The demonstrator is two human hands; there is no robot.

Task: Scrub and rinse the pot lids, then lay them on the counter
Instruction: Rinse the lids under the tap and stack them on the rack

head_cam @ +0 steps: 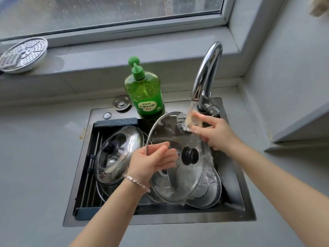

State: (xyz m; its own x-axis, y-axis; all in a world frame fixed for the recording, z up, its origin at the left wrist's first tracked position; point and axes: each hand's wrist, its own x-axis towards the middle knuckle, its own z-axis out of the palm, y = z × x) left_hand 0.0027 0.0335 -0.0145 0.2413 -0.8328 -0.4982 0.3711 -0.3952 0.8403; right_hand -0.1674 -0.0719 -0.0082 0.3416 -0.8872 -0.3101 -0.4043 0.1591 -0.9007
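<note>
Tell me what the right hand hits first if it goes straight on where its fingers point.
Past the scrubber it pinches, the right hand would likely meet the upper rim of the glass lid, then the green soap bottle; depth is unclear.

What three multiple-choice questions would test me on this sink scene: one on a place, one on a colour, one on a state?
1. Where does the dish soap bottle stand?
A. On the window sill
B. On the sink back edge, left of the faucet
C. On the counter, right of the sink

2. What colour is the knob of the glass lid that the left hand holds?
A. Black
B. Red
C. White

3. What is the faucet doing?
A. It is shut off
B. It runs water over the right hand and its scrub brush
C. It is turned away from the sink

Answers: 1 B, it stands beside the faucet's base; 2 A, black against clear glass; 3 B, a stream falls from the spout onto the brush.
</note>
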